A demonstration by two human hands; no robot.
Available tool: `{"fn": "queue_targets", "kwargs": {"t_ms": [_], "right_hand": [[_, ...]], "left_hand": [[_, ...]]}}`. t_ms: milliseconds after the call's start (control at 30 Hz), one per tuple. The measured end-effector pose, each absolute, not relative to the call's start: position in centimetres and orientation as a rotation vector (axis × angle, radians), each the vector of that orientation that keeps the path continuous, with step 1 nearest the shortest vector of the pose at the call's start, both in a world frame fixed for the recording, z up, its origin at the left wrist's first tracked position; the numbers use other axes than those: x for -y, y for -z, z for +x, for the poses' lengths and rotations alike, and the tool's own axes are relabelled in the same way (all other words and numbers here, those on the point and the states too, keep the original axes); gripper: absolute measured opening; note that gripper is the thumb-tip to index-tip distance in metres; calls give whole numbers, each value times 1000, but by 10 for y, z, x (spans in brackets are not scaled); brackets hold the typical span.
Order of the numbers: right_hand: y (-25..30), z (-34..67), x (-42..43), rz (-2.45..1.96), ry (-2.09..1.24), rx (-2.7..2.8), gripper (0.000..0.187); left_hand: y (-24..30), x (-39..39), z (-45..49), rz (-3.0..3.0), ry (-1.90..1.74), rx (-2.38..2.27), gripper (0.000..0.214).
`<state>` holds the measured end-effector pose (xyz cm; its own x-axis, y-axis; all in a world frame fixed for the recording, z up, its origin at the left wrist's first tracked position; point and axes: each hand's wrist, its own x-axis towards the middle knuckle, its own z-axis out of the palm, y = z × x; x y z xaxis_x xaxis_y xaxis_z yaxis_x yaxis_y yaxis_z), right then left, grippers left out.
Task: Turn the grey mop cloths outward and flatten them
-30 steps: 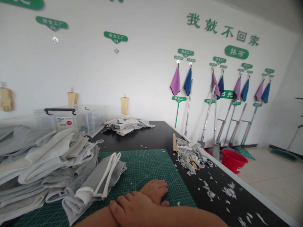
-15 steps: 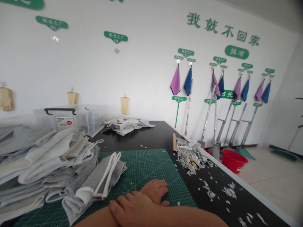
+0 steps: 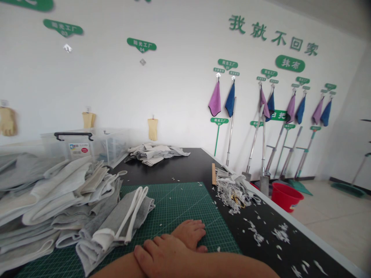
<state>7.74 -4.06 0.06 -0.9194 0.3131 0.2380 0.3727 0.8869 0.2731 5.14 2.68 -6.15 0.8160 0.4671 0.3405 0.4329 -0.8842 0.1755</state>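
Observation:
My arms are crossed at the near edge of the green cutting mat [image 3: 179, 200]. My left hand [image 3: 189, 233] lies flat on the mat with its fingers stretched out and nothing in it. My right hand [image 3: 158, 256] rests on top of my left forearm, fingers loosely laid over it, holding nothing. A heap of grey and white cloth pieces [image 3: 66, 200] lies just left of my hands, and its nearest folded piece [image 3: 121, 224] spills onto the mat.
A black table [image 3: 188, 166] carries a smaller cloth pile [image 3: 156, 152] at the back, clear plastic bins [image 3: 84, 144] at the left, and white fabric scraps [image 3: 234, 193] along the right edge. A red bucket [image 3: 285, 197], mops and hanging cloths stand by the wall.

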Motion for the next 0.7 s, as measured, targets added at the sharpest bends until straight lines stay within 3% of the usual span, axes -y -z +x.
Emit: {"fn": "queue_targets", "kwargs": {"t_ms": [700], "right_hand": [[2,77,40,-528,460,2859,45]], "left_hand": [[60,-28,51,2898,-537,-704,48]]}}
